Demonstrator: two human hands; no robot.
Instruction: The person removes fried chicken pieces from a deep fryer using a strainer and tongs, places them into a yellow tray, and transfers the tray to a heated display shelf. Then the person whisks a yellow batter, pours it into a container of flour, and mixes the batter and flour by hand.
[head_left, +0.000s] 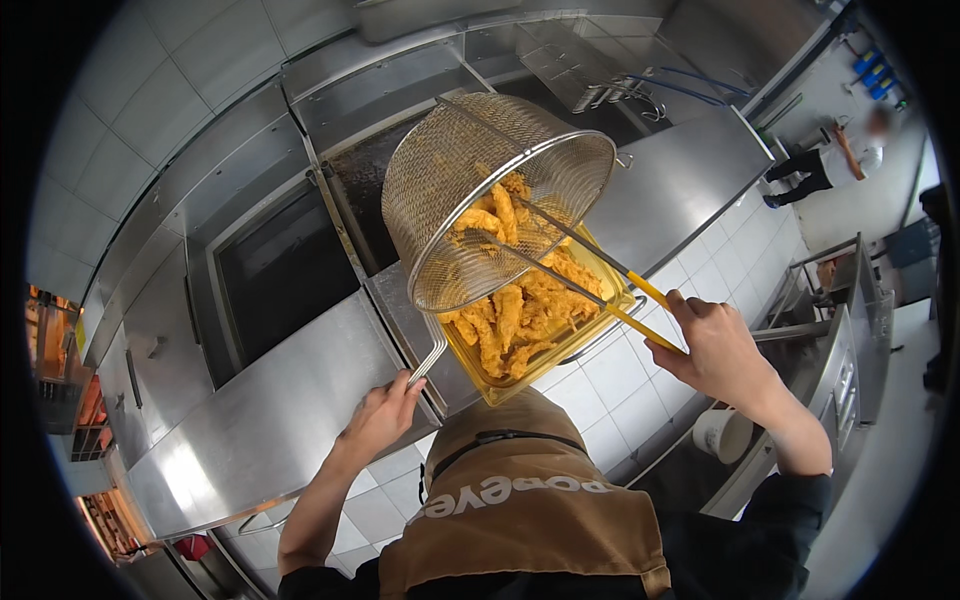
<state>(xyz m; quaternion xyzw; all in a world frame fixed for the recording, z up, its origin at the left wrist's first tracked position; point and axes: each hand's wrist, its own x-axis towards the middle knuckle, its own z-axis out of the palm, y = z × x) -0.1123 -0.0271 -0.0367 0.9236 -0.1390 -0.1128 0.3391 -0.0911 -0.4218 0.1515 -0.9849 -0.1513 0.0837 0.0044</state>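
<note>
My left hand (382, 412) grips the wire handle (429, 361) of a round metal mesh fry basket (442, 161). The basket is tipped, its mouth facing down towards me over a yellow translucent food pan (499, 391). My right hand (709, 345) holds metal tongs with yellow grips (634, 326); their far ends are inside the basket, among breaded fried pieces (487, 214). Whether the tong tips pinch a piece cannot be told. More breaded fried pieces (525, 304) lie heaped in the pan, partly hidden by the basket rim.
Fryer vats (285, 262) lie behind and left of the basket, bordered by a steel counter (262, 397). A wire rack (577, 75) stands at the back. Another person (840, 161) stands far right. A white bucket (721, 435) is below my right forearm.
</note>
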